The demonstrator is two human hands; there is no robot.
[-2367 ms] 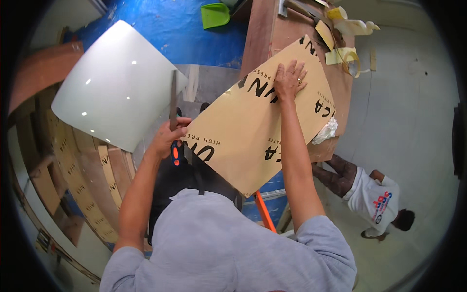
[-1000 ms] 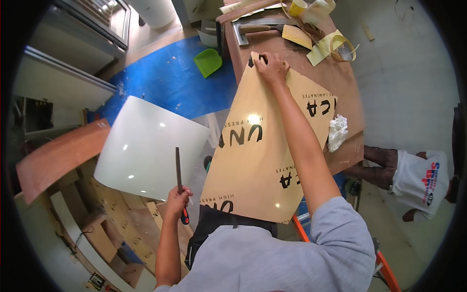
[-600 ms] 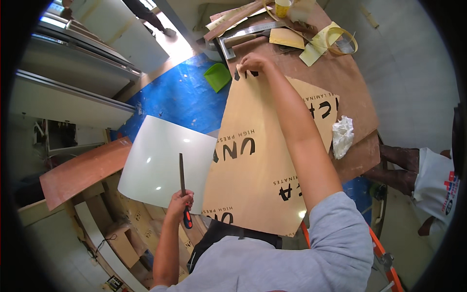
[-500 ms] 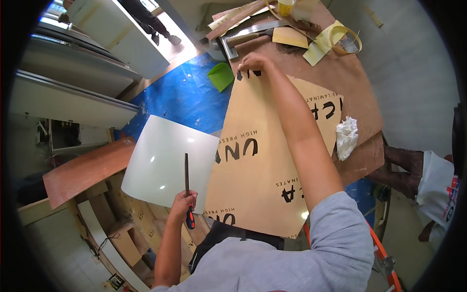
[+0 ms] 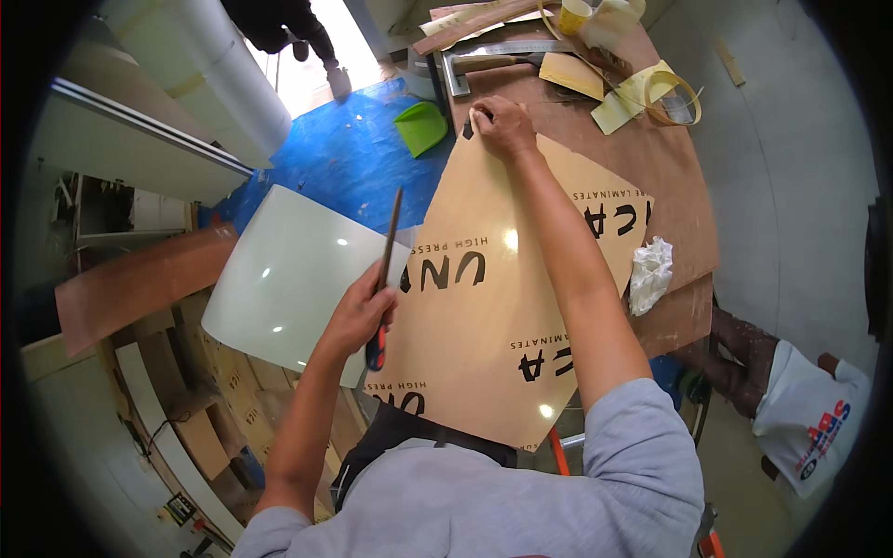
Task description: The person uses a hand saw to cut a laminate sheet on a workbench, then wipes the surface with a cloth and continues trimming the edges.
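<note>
My left hand is closed on a file, its long dark narrow blade pointing up and away over the left edge of a tan laminate sheet. The file's red-and-black handle shows below my fingers. At the sheet's far corner, my right hand pinches the edge, with that forearm stretched across the sheet. Dark printed lettering covers the tan face. A curved, glossy pale sheet lies left of it, meeting it beside my left hand; whether the two are joined I cannot tell.
The brown worktable carries a crumpled white cloth, a metal square, a yellow tape roll and offcuts. A green dustpan rests on blue floor sheeting. One person is at right; another's legs show at the doorway.
My left hand has moved up and away with the file, toward the tan sheet's left edge. My right hand remains at the far corner. The view has shifted slightly.
</note>
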